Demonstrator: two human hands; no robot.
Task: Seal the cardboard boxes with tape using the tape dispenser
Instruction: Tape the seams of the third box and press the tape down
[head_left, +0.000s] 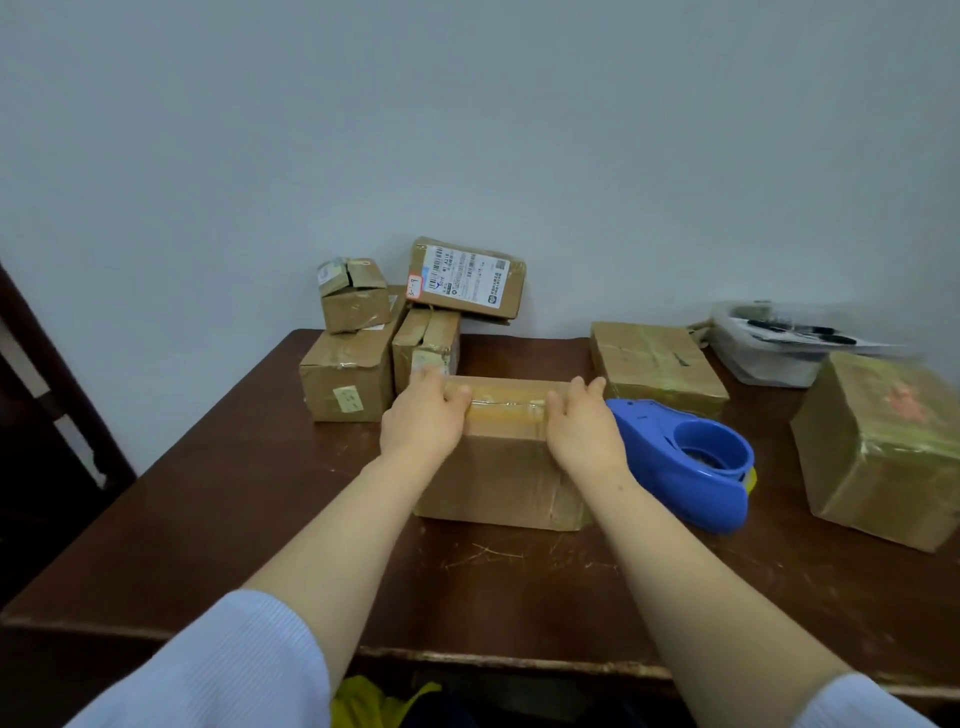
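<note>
A brown cardboard box (501, 467) stands in the middle of the dark wooden table (260, 519), with a strip of clear tape along its top seam. My left hand (423, 421) grips the box's top left edge, fingers curled over the tape. My right hand (582, 426) grips the top right edge the same way. A blue tape dispenser (685, 462) lies on the table just right of the box, touching neither hand.
A pile of several small boxes (358, 364) sits at the back left, one with a shipping label (465, 278). Taped boxes stand at back right (657, 366) and far right (883, 447). A clear plastic container (769, 348) lies behind them. A dark wooden frame (41, 415) is on the left.
</note>
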